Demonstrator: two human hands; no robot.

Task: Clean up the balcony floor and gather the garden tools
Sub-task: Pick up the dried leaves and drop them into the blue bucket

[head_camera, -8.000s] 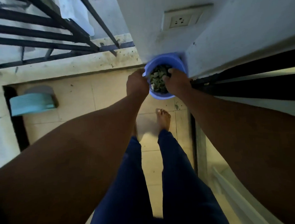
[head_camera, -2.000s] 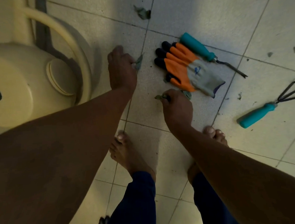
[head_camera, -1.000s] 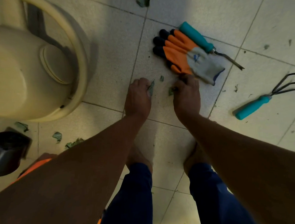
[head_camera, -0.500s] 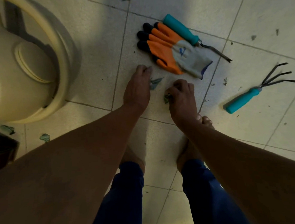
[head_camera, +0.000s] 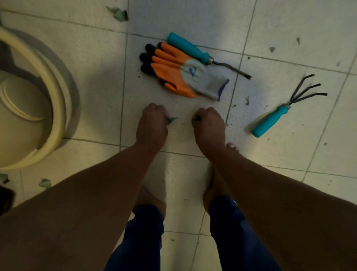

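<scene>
My left hand [head_camera: 151,126] hovers low over the tiled floor, fingers curled round a greenish leaf scrap [head_camera: 170,120] that sticks out at its right side. My right hand [head_camera: 209,124] is beside it, fisted, with a dark bit of debris at its fingertips. Just beyond both hands lies an orange and grey garden glove [head_camera: 181,72]. Behind the glove lies a teal-handled weeder [head_camera: 192,49]. A teal-handled hand rake [head_camera: 285,110] lies to the right.
A cream plastic bucket with a hoop handle [head_camera: 19,113] stands at the left. Leaf scraps lie at the top [head_camera: 118,14] and at the lower left [head_camera: 45,183]. Small specks dot the tiles at the right. My bare feet stand below the hands.
Both hands have drawn back from the glove and closed tighter on the scraps they picked off the floor. The view has shifted a little.
</scene>
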